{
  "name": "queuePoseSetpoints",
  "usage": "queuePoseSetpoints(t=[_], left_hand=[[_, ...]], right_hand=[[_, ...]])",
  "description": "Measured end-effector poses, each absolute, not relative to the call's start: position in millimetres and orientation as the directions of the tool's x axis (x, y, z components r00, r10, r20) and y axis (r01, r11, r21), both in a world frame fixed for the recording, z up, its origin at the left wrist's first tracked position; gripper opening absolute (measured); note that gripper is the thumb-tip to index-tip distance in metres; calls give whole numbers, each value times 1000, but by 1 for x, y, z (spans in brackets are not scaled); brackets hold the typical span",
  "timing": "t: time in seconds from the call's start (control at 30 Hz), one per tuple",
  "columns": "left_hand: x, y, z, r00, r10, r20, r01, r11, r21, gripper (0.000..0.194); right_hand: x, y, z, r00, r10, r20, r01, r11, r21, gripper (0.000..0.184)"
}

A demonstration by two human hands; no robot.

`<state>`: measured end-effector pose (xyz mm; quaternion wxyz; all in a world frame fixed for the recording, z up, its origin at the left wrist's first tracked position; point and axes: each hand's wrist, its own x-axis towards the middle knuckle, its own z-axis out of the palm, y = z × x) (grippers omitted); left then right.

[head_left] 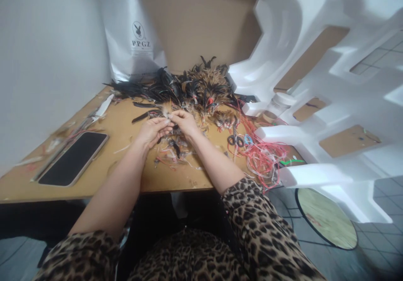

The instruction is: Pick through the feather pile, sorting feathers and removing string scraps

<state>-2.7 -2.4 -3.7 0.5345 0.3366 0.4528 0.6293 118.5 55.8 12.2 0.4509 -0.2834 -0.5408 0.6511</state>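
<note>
Over the middle of the table my left hand and my right hand meet, fingertips pinched together. Between them stands a small tan, fluffy feather, its lower end hidden by the fingers. Just beyond the hands lies a heap of feathers, with long black ones toward the left and a brown bunch at the right. Below the hands, loose feather scraps and bits of string are scattered on the tabletop.
A phone lies at the left. A white bag stands behind. To the right are scissors, a tangle of pink and white strings, and large white foam pieces. A round stool stands below.
</note>
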Motion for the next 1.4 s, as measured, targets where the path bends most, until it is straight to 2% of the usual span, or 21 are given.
queuePoseSetpoints(t=[0.13, 0.23, 0.47, 0.57, 0.7, 0.8, 0.9, 0.97, 1.03, 1.1, 1.13, 1.2, 1.3, 1.4], left_hand=[[-1, -3, -2, -226, 972, -65, -344, -17, 939, 18], [-3, -2, -2, -272, 960, -66, -356, -37, 934, 17], [-10, -2, -1, -425, 901, -91, -463, -129, 877, 13], [-10, -2, 1, -425, 900, -96, -476, -132, 869, 11], [-10, -1, 0, -400, 912, -92, -464, -115, 878, 12], [-10, -1, -1, -383, 919, -89, -458, -106, 882, 15], [-10, -2, -2, -366, 926, -87, -449, -94, 889, 17], [-9, -3, -2, -356, 931, -83, -441, -88, 893, 18], [-9, -3, -2, -358, 930, -84, -440, -88, 894, 18], [-9, -3, -1, -364, 927, -88, -444, -90, 892, 18], [-9, -3, -1, -367, 926, -87, -446, -92, 890, 18], [-9, -3, -1, -363, 928, -83, -449, -96, 888, 17], [-9, -2, -2, -350, 934, -78, -448, -93, 889, 14], [-10, -2, -4, -320, 944, -74, -435, -77, 897, 14]], right_hand=[[119, 56, 12, -442, 888, 131, -225, 32, -974, 20], [124, 63, 12, -399, 897, 190, -170, 132, -977, 17], [151, 99, 9, -290, 904, 316, 89, 354, -931, 17], [160, 107, 7, -345, 896, 279, 190, 358, -914, 17], [169, 107, 12, -531, 819, 219, 246, 396, -884, 15], [174, 106, 15, -658, 713, 244, 271, 526, -806, 21], [174, 104, 15, -709, 644, 289, 363, 684, -633, 28], [173, 103, 13, -730, 613, 301, 410, 746, -525, 27], [170, 102, 13, -724, 610, 323, 434, 766, -475, 19], [168, 102, 14, -658, 644, 390, 424, 746, -514, 8], [167, 102, 15, -607, 672, 424, 396, 719, -571, 6], [166, 101, 17, -501, 749, 433, 281, 614, -738, 15], [165, 99, 21, -439, 855, 277, 32, 323, -946, 29], [162, 95, 22, -479, 873, 89, -156, 15, -988, 38]])
